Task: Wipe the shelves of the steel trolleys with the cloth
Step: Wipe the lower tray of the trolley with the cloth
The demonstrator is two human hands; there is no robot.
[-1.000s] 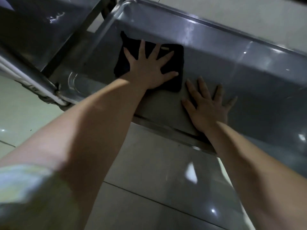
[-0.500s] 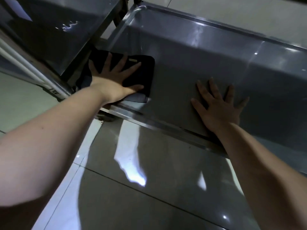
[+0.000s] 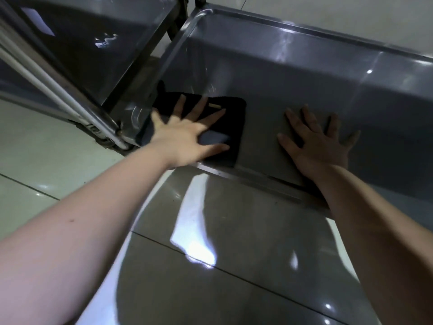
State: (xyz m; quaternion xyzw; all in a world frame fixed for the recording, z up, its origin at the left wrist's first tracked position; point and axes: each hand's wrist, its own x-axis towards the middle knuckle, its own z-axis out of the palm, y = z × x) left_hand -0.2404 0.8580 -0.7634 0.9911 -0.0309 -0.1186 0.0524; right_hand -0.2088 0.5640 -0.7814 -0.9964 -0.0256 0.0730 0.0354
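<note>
- Hands lie flat and well apart, neither curled round anything: the left hand [image 3: 187, 134] presses with spread fingers on the black cloth [image 3: 234, 113], and the right hand [image 3: 316, 141] rests palm down on bare steel.
- The cloth sits at the near-left corner of the shelf [image 3: 304, 76], its edge against the front rim, with a strip of bare metal between it and the right hand.
- A second trolley [image 3: 93, 43] stands just to the left, over the glossy floor [image 3: 234, 231].
- Step in hand, as I judge it: wiping this shelf, with the near-left corner under the cloth and the right hand bracing.
- Next move, likely: keep the palm pressing down and sweep right along the front rim; the right hand will have to lift or shift so the steel under it gets wiped too.
- Most of the shelf to the right and the rear wall appear yet to be covered.
- Against a second ago: the cloth has come from deeper in the shelf to the front rim. Half a second ago it was tucked further left, and it now lies closer to the right hand, which has stayed planted.
</note>
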